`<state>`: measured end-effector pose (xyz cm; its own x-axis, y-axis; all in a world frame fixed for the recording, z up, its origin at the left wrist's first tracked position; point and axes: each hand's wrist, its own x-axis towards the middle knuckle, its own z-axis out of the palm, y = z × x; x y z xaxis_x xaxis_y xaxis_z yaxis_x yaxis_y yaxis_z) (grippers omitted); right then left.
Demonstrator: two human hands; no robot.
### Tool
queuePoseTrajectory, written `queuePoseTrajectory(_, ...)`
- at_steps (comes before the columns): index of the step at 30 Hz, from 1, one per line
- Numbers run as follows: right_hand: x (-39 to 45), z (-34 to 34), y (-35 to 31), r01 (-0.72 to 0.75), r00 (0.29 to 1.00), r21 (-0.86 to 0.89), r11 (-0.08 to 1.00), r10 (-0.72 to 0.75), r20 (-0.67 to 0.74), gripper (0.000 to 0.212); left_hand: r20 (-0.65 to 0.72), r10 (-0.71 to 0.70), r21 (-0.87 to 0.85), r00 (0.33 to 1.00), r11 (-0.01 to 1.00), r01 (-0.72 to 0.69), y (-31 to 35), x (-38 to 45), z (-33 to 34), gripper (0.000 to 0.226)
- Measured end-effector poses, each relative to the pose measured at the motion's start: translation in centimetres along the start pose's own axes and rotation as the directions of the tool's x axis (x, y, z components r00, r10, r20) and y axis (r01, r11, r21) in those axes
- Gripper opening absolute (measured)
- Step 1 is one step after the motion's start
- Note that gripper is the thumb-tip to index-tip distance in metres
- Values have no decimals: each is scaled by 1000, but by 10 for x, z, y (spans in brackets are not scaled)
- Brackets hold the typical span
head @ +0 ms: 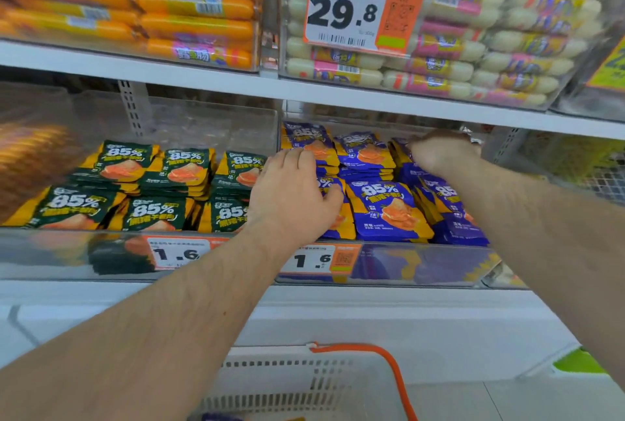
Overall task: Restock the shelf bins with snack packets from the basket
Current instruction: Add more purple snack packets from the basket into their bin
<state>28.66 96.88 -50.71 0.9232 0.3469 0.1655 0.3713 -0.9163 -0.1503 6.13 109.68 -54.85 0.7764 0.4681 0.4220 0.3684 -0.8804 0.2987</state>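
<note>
**Both hands settle purple packets in the right-hand bin**

The left hand (294,190) lies flat, fingers together, on the purple snack packets (385,207), apparently steadying the front row. The right hand (439,153) curls over the back stack, seemingly pinching a packet; its fingertips are hidden. The glossy, flat foil pouches overlap inside a clear plastic bin (422,265). The white perforated basket (304,383) waits below, orange-handled.

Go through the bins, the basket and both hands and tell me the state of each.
Purple packet bin: nearly full.
Green packet bin: well stocked.
Basket: nearly empty, handle raised.
Left hand: fingers straight, pressing purple packets.
Right hand: curled on back-row packets.
</note>
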Motion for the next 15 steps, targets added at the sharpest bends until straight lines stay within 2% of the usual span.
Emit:
queuePoseTrajectory(2, -21, -9, -2, 36, 992, -31, 999, -39, -120, 50, 36, -3, -58, 999, 998, 5, -1, 2, -5, 64)
queuePoseTrajectory(4, -52, -13, -13, 145, 956, 18, 989, -135, -261, 42, 66, 7, -89, 998, 996, -1, -2, 0, -13, 66)
queuePoseTrajectory(6, -90, -17, -29, 231, 917, 80, 970, -190, -351, 34, 58, 78, -90, 995, 993, -73, -1, -11, -22, 66)
queuePoseTrajectory(10, -153, -9, -61, 423, 823, 174, 889, -296, -485, 33, -135, 310, -91, 941, 942, -323, -8, -59, -41, 50)
queuePoseTrajectory(13, -196, 19, -81, 626, 714, 248, 740, -415, -564, 33, -58, 399, -147, 915, 903, -403, -32, -98, -47, 42)
queuePoseTrajectory(15, -217, 49, -89, 687, 677, 279, 671, -450, -582, 32, 68, 411, -175, 909, 902, -395, -54, -121, -48, 38)
